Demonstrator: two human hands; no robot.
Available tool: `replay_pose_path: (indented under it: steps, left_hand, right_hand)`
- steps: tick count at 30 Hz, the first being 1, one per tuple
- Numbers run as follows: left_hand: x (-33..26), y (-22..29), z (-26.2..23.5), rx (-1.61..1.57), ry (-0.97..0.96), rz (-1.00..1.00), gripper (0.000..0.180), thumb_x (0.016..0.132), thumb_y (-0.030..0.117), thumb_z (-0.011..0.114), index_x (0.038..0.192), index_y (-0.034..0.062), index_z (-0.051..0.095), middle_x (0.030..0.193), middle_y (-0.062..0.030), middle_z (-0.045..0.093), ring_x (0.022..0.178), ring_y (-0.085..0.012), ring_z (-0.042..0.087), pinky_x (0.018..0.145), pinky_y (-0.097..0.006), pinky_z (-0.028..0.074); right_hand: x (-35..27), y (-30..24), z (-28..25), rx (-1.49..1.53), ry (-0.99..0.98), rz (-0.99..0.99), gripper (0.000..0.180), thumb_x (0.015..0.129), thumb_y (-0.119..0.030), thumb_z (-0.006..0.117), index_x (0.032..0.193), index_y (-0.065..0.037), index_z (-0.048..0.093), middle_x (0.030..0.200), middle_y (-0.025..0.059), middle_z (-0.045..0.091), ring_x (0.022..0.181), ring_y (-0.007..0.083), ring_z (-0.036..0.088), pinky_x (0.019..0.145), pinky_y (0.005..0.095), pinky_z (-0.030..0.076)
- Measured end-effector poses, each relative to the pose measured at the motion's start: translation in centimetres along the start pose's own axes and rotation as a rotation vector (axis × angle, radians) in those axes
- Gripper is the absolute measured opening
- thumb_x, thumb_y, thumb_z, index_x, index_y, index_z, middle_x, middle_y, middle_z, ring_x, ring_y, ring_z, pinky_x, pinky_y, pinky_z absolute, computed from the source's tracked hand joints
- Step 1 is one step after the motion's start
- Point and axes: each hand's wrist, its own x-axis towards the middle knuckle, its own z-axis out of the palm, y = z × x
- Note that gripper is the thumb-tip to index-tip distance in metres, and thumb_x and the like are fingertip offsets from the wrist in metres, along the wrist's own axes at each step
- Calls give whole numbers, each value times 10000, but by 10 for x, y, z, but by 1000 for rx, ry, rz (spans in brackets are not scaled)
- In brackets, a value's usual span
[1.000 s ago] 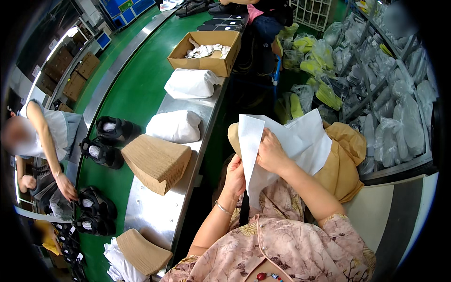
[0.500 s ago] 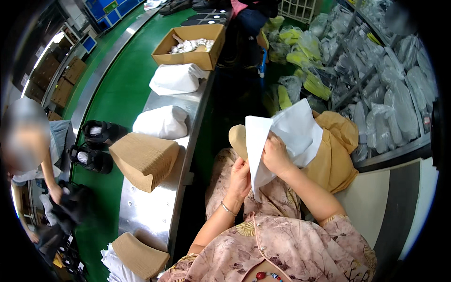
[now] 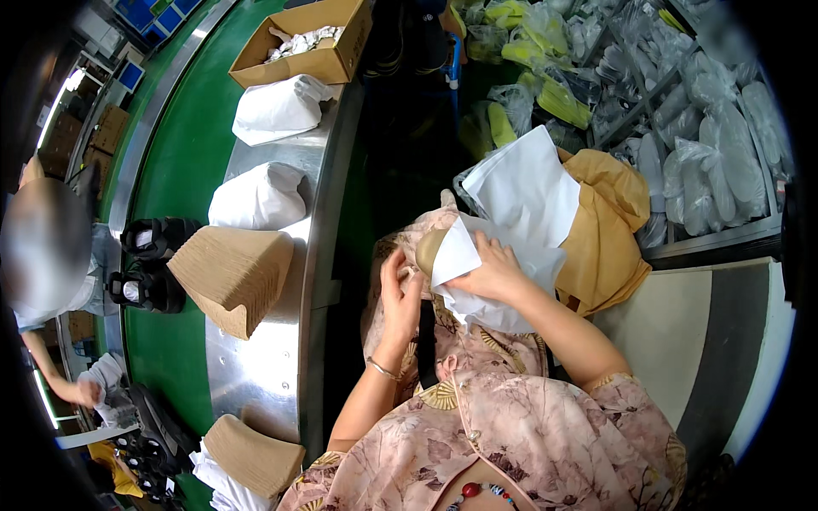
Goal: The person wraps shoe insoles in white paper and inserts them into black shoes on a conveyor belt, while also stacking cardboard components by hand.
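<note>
Over my lap, my right hand (image 3: 492, 271) presses a sheet of white paper (image 3: 457, 253), its fingers bent over the folded part. A tan, round-ended piece (image 3: 429, 249) sticks out from under the paper's left edge; the rest of it is covered, so its kind does not show. My left hand (image 3: 399, 294) is just left of that piece, thumb and fingers apart and slightly curled, gripping nothing that I can see. Behind my right hand, more white sheets (image 3: 524, 183) lie against crumpled brown paper (image 3: 601, 230).
On the metal ledge (image 3: 256, 366) at left stand a stack of curved brown cardboard (image 3: 234, 272), two white-wrapped bundles (image 3: 258, 196) and an open carton (image 3: 294, 64). Black shoes (image 3: 149, 289) sit on the green belt (image 3: 183, 358). Bagged soles (image 3: 716, 179) fill a rack at right. A co-worker's hand (image 3: 83, 393) is at far left.
The raised white sheet has come down and is folded over the tan piece. My left hand has let go of its edge and moved left. The view has shifted slightly.
</note>
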Motion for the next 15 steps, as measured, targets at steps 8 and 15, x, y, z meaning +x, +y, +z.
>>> replay_pose_path:
  steps: [8,15]
  left_hand:
    - [30,59,11,760,-620,670,578,651,53,681,1193,5,487,1243,-188,459,1163,-354,427,970,-419,357]
    - [48,47,5,524,-754,632,339,627,62,735,938,24,607,951,-109,583,930,-293,527,823,-359,429]
  right_hand:
    - [6,-9,3,-142,-84,19,759,712,-477,643,1319,-73,431,1406,223,282,1218,379,354,999,504,271]
    - [6,-12,-9,-161,-168,42,731,677,-518,657,1313,-219,459,1424,233,256,1211,407,362,972,566,300]
